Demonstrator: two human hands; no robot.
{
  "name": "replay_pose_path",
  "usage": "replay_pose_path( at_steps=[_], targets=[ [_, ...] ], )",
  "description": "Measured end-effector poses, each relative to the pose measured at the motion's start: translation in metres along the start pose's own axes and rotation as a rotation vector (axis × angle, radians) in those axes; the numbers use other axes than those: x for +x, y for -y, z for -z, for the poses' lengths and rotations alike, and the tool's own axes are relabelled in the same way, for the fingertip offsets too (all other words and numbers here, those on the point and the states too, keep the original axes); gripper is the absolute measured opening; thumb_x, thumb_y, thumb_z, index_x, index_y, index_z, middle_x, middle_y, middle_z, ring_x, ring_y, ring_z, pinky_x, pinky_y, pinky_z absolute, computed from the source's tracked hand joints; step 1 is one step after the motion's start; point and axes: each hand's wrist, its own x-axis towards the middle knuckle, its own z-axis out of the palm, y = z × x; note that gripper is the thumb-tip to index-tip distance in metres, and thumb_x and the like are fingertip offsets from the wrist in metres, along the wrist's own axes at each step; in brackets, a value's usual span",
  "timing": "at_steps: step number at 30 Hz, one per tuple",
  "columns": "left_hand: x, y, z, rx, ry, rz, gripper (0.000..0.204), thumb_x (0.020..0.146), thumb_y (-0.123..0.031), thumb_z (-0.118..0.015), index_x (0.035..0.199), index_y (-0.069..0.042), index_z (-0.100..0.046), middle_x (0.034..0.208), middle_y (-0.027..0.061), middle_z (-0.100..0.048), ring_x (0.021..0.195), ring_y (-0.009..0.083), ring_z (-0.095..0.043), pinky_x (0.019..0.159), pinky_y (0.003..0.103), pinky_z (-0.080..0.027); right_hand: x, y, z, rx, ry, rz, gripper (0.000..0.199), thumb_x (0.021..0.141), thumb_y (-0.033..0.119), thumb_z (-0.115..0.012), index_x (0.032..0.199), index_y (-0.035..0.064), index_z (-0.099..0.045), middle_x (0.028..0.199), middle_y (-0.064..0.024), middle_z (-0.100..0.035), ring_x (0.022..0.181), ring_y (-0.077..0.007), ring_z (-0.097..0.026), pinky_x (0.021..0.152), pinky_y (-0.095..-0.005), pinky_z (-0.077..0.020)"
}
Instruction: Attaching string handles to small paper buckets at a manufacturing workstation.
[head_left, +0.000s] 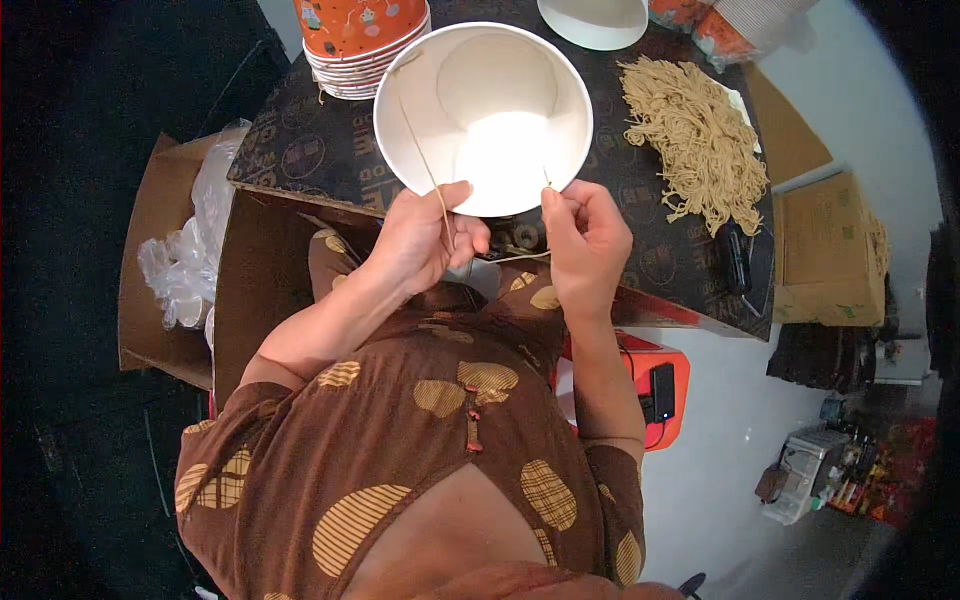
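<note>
A large white paper bucket (500, 75) lies with its open mouth toward me at the table's front edge, its inside lit brightly. A thin tan cord (418, 150) hangs across the bucket's left side and passes through my left hand (425, 228), whose thumb rests by the rim with the fingers curled. My right hand (588, 238) pinches a thin cord end between thumb and forefinger at the lower right rim. Below the bucket, a stretch of cord runs between the two hands. The far side of the bucket's wall is hidden from me.
A stack of orange patterned buckets (365, 45) stands back left, and a white bucket (597, 18) lies behind. To the right are a heap of tan cords (695, 140) and a small black object (733, 258). Cardboard boxes (828, 250) flank the dark table (660, 215). A red stool (668, 375) stands below.
</note>
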Motion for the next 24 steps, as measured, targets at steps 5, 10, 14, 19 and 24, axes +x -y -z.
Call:
replay_pose_path(
  at_steps=[5,10,14,19,24],
  targets=[
    [0.004,0.004,0.014,-0.072,0.164,0.087,0.033,0.095,-0.015,-0.053,0.116,0.01,-0.047,0.089,0.0203,-0.065,0.061,0.0207,-0.066,0.043,0.025,-0.053,0.009,-0.011,-0.007,-0.167,-0.064,-0.1,0.013,0.085,0.003,-0.063,0.074,0.001,-0.057,0.063,0.0025,-0.057,0.056,-0.0021,-0.049,0.051,-0.0197,-0.0385],
    [-0.015,0.002,0.009,-0.113,0.153,0.037,0.041,0.094,-0.02,-0.06,0.119,0.01,-0.046,0.092,0.0201,-0.065,0.079,0.0232,-0.068,0.059,0.028,-0.059,0.014,-0.018,-0.005,-0.298,-0.095,-0.078,0.014,0.083,0.006,-0.064,0.073,0.0005,-0.056,0.061,-0.0009,-0.059,0.053,-0.0037,-0.05,0.048,-0.0214,-0.0384],
    [-0.026,0.01,0.023,-0.11,0.161,0.044,0.049,0.095,-0.031,-0.055,0.119,0.011,-0.048,0.1,0.0226,-0.064,0.095,0.0297,-0.065,0.083,0.037,-0.056,0.015,-0.027,-0.003,-0.282,-0.085,-0.081,0.015,0.084,0.007,-0.064,0.073,0.0004,-0.056,0.061,-0.0017,-0.059,0.052,-0.0043,-0.051,0.047,-0.0221,-0.039],
    [-0.036,0.006,0.031,-0.045,0.352,0.213,0.059,0.098,-0.043,-0.046,0.095,0.013,-0.064,0.102,0.0259,-0.064,0.09,0.0319,-0.066,0.085,0.038,-0.054,0.017,-0.031,-0.005,-0.23,-0.073,-0.209,0.014,0.084,0.007,-0.062,0.072,0.0005,-0.057,0.061,-0.0031,-0.06,0.049,-0.0058,-0.05,0.044,-0.0236,-0.0387],
    [-0.035,-0.022,0.002,0.416,0.651,0.079,0.026,0.092,-0.017,-0.06,0.099,0.008,-0.063,0.087,0.0137,-0.066,0.073,0.0173,-0.065,0.063,0.03,-0.057,0.017,-0.033,-0.007,-0.276,-0.018,-0.241,0.016,0.079,0.012,-0.066,0.072,-0.0012,-0.06,0.065,-0.0127,-0.063,0.059,-0.0208,-0.061,0.059,-0.034,-0.0473]
  ],
)
